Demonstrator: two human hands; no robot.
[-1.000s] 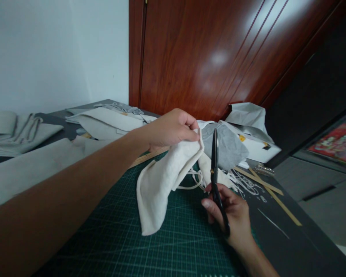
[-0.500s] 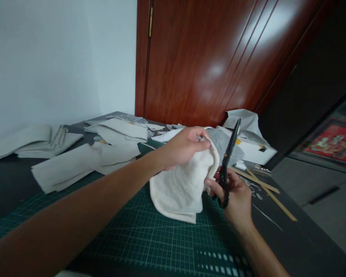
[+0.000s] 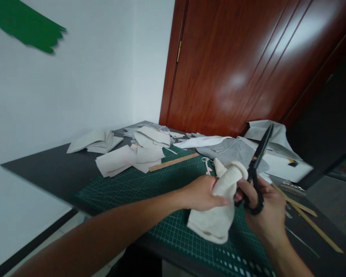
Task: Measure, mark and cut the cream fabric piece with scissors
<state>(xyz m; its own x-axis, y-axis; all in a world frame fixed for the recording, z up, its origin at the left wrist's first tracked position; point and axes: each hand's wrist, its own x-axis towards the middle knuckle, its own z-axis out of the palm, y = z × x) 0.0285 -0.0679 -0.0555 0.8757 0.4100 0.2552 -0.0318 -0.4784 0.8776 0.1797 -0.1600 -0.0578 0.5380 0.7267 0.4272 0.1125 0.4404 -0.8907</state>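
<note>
A cream fabric piece [image 3: 213, 223] with a thick seamed edge is bunched up above the cutting mat. My left hand [image 3: 203, 194] is closed around its middle, thumb across the front. Black-handled scissors [image 3: 258, 156] point up and away in my right hand [image 3: 266, 206], their blades together. The right fingers pass through the handle loops and also touch the fabric's rolled upper edge. Part of those fingers is hidden behind the cloth and the handles.
The green cutting mat [image 3: 112, 195] lies on a dark table [image 3: 43, 163]. A wooden ruler [image 3: 173, 162] rests on it near cut fabric pieces [image 3: 118, 159]. Folded cloth [image 3: 99, 141] sits far left, grey fabric [image 3: 226, 152] behind. Wooden strips [image 3: 317, 227] lie at right.
The view has swung left. The fabric, spread out before, is now gathered in my left hand, which has slid from its top edge to its middle. The ruler has come into sight.
</note>
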